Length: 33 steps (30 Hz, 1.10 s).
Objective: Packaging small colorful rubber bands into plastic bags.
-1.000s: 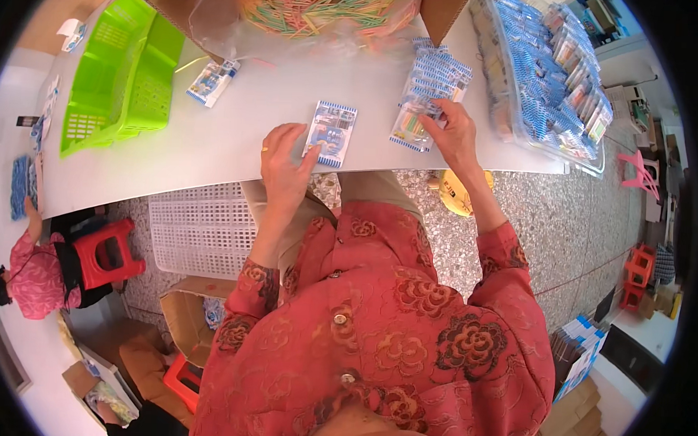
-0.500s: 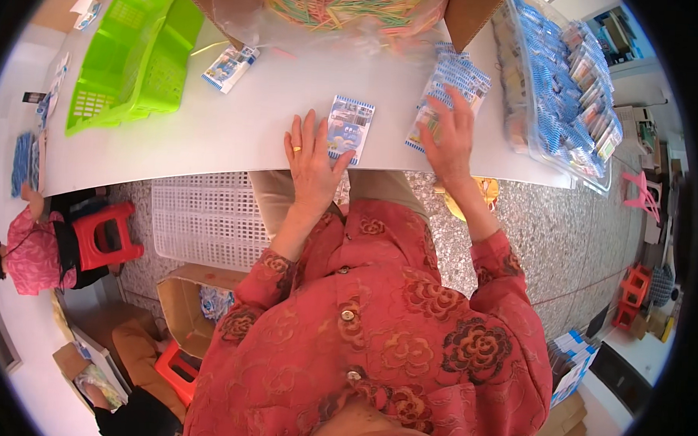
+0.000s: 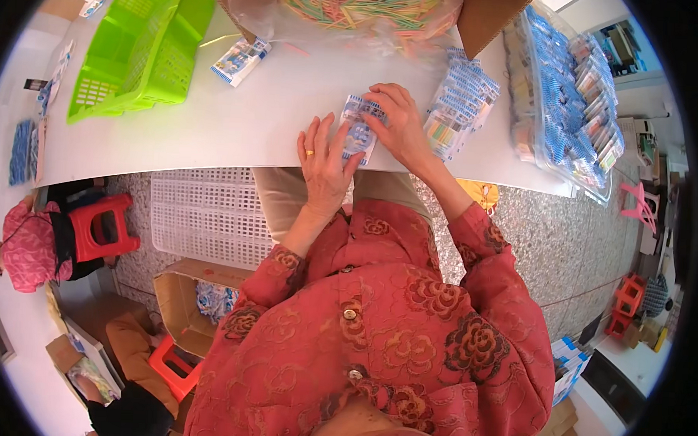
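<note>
A flat blue-and-white printed packet (image 3: 357,139) lies on the white table in front of me. My left hand (image 3: 325,165) rests along its left side, fingers stretched and spread, the thumb by its lower edge. From the right, my right hand (image 3: 404,129) reaches over the packet's upper end, with bent fingers and thumb closed on it; the fingertips partly cover that end. Just right of this hand lies an overlapping row of similar packets (image 3: 462,99), the nearest showing coloured sticks through a window. Another packet (image 3: 240,61) lies farther off to the left.
A cardboard box (image 3: 487,19) with a plastic bag of pastel sticks (image 3: 364,7) stands at the far edge. Left is a green basket (image 3: 139,57); right, a clear bin (image 3: 530,140) full of packets. Other people sit near red stools (image 3: 103,226) at left.
My right hand has moved left, off the overlapping packets and onto the single packet. My left hand stays beside that packet, and the whole view has shifted slightly.
</note>
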### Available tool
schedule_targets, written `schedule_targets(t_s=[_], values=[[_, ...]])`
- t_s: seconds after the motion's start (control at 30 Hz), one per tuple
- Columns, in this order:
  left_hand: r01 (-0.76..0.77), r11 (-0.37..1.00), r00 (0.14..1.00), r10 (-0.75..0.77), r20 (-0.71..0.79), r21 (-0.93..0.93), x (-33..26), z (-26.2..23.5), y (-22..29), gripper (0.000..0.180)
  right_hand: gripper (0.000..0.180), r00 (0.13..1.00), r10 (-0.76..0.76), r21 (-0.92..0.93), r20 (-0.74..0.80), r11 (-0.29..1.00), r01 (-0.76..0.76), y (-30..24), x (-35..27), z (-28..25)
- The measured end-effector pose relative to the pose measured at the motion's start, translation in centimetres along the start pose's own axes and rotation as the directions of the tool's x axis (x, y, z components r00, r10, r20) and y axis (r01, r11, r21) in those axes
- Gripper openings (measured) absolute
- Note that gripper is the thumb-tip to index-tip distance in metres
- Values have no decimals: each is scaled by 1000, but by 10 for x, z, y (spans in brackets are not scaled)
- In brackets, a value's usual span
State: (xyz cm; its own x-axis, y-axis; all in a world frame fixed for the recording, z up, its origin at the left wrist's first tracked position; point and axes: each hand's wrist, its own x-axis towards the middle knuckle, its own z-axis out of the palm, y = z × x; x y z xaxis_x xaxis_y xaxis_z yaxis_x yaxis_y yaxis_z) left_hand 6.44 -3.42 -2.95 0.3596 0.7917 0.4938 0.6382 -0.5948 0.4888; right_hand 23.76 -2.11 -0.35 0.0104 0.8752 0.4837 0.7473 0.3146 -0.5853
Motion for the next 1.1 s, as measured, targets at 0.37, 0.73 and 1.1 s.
schedule_targets(t_s=[0.37, 0.73, 1.1], values=[[9, 993, 995, -21, -100, -122, 5, 0, 1, 51, 15, 987, -66, 175, 149, 984, 39, 11, 14, -16], [288, 752, 957, -245, 154, -592, 36, -31, -7, 9, 15, 980, -65, 253, 190, 967, 15, -24, 36, -40], [487, 460, 867, -361, 345, -743, 38, -39, -3, 13, 16, 917, 93, 261, 387, 943, -206, -27, 39, -48]])
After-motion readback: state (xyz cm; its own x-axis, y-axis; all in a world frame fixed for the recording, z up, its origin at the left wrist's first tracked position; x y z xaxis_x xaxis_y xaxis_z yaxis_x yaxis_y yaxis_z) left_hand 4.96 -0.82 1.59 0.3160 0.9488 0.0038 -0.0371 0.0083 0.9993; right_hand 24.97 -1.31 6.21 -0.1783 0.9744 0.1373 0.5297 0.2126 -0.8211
